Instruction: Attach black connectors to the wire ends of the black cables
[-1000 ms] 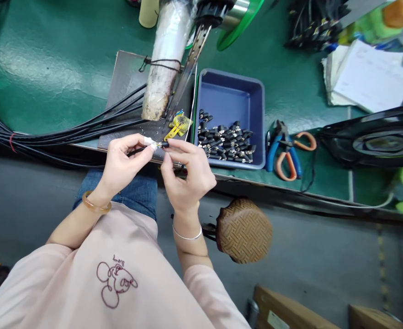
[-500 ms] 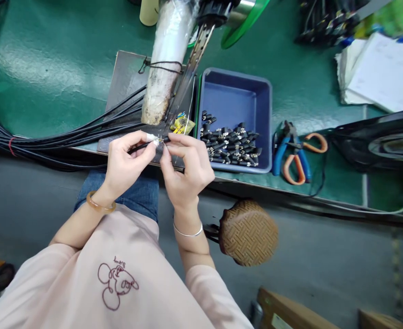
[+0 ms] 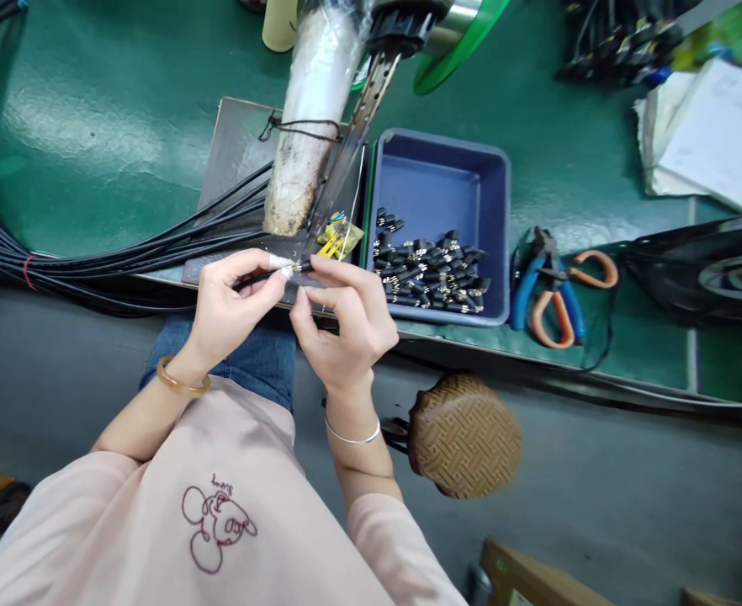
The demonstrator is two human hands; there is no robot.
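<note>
My left hand (image 3: 235, 290) pinches a black cable (image 3: 254, 276) close to its end, between a thumb and forefinger wrapped in white at the tips. Fine bare wire ends (image 3: 296, 266) show at these tips. Against them sits a small black connector (image 3: 305, 263), at the tip of the forefinger of my right hand (image 3: 349, 311). My right thumb is bent below it, a little apart from the forefinger; the exact grip is partly hidden. Just above the hands are the tip of a white wrapped tube (image 3: 288, 206) and a perforated metal rod (image 3: 371, 97).
A blue bin (image 3: 503, 227) holds many black connectors (image 3: 431, 269). Right of it lie pliers (image 3: 551, 290). A bundle of black cables (image 3: 93, 273) runs left over a dark board (image 3: 235, 139). Yellow scraps (image 3: 339, 236) lie by the bin. A stool (image 3: 465, 433) stands below the bench edge.
My right thumb has dropped slightly away from the forefinger and the cable end. My left hand keeps its pinch on the cable. The whole view has shifted a little.
</note>
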